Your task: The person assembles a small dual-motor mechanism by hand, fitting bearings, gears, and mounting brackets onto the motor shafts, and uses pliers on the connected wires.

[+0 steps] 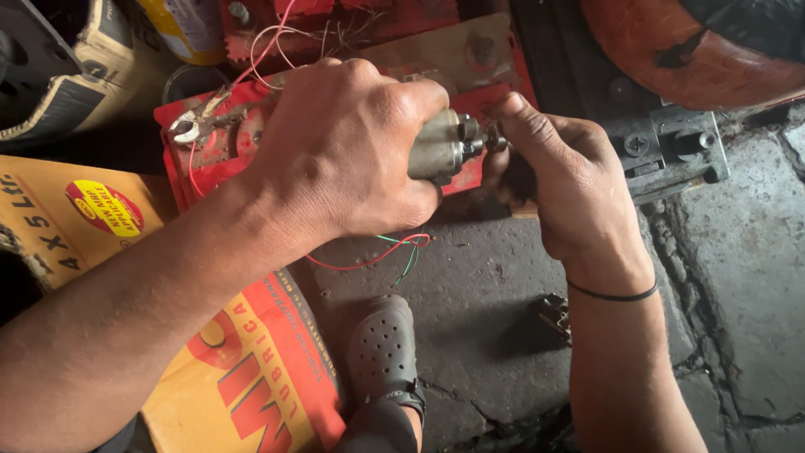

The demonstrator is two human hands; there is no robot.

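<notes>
My left hand [344, 151] is wrapped around a small grey metal motor-like part [440, 151], held above the floor. A short shaft with a small nut [493, 137] sticks out of its right end. My right hand [558, 176] pinches that end with thumb and fingertips; a thin black band circles its wrist. Red and green wires [394, 252] hang below my left hand.
A red battery [210, 143] with a metal clamp and loose wires lies behind my hands. A yellow and red cardboard box [243, 377] sits at lower left. My foot in a grey perforated clog [381, 344] rests on cracked dark concrete. A small dark part [555, 316] lies near my right forearm.
</notes>
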